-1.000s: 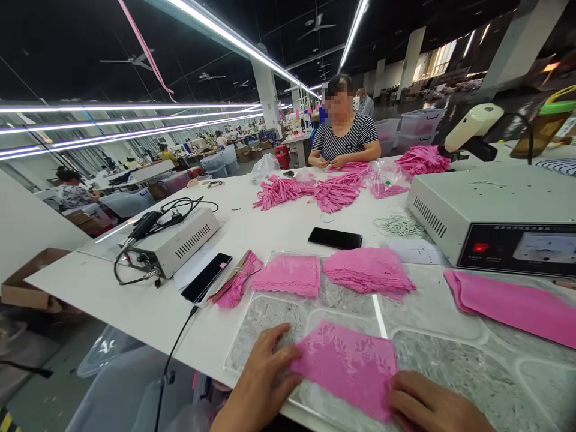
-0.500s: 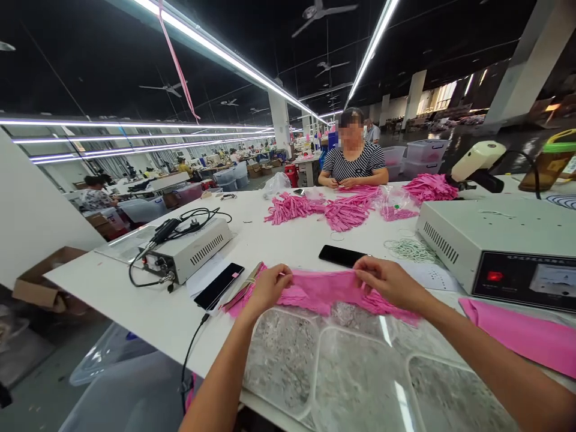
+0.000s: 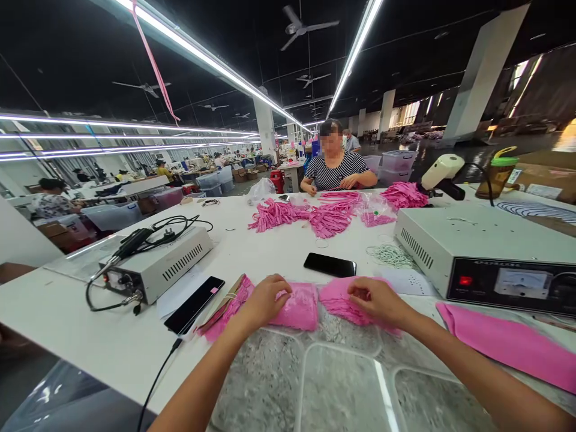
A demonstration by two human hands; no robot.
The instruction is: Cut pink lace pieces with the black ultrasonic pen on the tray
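Two stacks of pink fabric pieces lie side by side in front of me. My left hand [image 3: 269, 300] is over the left stack [image 3: 302, 307], its fingers curled and fingertips close together. My right hand [image 3: 378, 302] is over the right stack [image 3: 336, 301], thumb and fingers bent into a pinch at its top. Whether either hand has a fabric piece between its fingertips is hidden. Left of my left hand lies a folded pink bundle [image 3: 243, 290] with a brownish board and a band around it. Beneath the stacks is a grey, marbled mat [image 3: 344, 384].
A black phone [image 3: 330, 264] lies beyond the stacks, another phone [image 3: 194, 305] at left. Control boxes stand left [image 3: 166, 264] and right [image 3: 495, 240]. Folded pink cloth [image 3: 508, 345] lies at right. Across the table, a person in stripes [image 3: 337, 171] sits behind pink strips [image 3: 330, 221].
The pink piece stretched between my hands is no longer held up; a flat piece lies on the left stack. My right hand is now lower, over the right stack. The view has turned right.
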